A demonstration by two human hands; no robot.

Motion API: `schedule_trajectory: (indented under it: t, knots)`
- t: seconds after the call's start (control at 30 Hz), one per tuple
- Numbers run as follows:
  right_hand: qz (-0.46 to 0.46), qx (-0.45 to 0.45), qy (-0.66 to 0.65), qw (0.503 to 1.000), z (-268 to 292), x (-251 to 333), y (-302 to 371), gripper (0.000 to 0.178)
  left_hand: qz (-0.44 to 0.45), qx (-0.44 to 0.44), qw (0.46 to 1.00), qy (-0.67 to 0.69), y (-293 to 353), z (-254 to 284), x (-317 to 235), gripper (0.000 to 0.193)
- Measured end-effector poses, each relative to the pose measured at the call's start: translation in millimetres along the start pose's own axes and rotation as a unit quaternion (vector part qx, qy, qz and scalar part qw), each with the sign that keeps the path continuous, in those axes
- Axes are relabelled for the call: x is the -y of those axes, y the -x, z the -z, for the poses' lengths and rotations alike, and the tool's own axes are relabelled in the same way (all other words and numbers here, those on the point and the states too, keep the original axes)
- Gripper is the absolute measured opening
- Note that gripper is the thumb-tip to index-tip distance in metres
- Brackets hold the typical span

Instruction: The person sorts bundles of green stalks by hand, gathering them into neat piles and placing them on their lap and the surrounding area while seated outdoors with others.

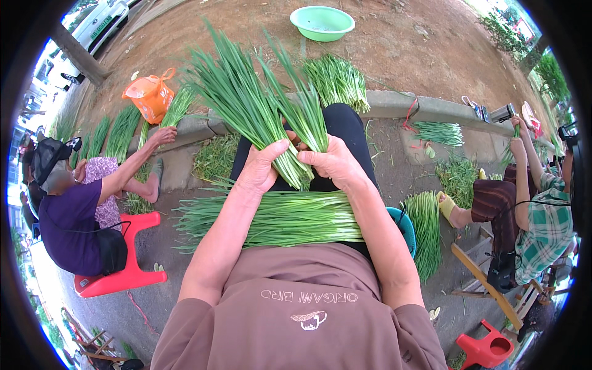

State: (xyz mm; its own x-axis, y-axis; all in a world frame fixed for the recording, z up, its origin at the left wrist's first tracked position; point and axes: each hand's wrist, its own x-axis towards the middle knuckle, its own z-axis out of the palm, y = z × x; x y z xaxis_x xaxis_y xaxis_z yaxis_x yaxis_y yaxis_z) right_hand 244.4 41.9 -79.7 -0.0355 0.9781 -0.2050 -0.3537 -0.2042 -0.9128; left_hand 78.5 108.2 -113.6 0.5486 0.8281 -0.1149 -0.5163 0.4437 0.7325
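Note:
My left hand (261, 168) is closed around a thick bunch of garlic chives (237, 92), its long green leaves fanning up and left. The paler cut ends of that bunch point down between my hands. A smaller bunch of garlic chives (308, 114) is gripped in my right hand (334, 161), thumb laid across the stems. The two bunches touch side by side above my knees. Across my lap lies a big pile of chives (296, 219), leaves to the left and pale stems to the right. My fingertips are partly hidden behind the stems.
More chives (336, 83) lie beyond my knees by the stone kerb (394, 105), and another heap (424, 228) is at my right. A green basin (322, 23) and an orange bag (149, 95) stand farther off. People sit at left (74, 209) and right (542, 228), handling chives.

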Motion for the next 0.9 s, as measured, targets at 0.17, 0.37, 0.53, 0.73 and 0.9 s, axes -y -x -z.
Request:
schedule_trajectory:
  t: [0.17, 0.37, 0.53, 0.73, 0.9]
  knots:
    - [-0.010, -0.002, -0.064, 0.998, 7, -6, 0, 0.027, 0.003, -0.005, 1.000, -0.015, 3, -7, -4, 0.053]
    - [-0.017, 0.034, -0.081, 0.996, 15, -12, -4, 0.026, -0.008, -0.002, 0.999, -0.052, 3, -6, -4, 0.047]
    - [-0.013, 0.009, -0.028, 0.999, 1, 0, 1, 0.024, -0.038, -0.011, 0.997, -0.061, 3, -6, 1, 0.042]
    - [-0.044, 0.037, -0.078, 0.995, 14, -8, -2, 0.021, -0.045, -0.014, 0.997, -0.067, 0, 0, 5, 0.043]
    - [0.025, 0.062, -0.302, 0.951, 26, 1, 2, 0.035, 0.007, -0.053, 0.998, -0.025, 0, 1, -1, 0.052]
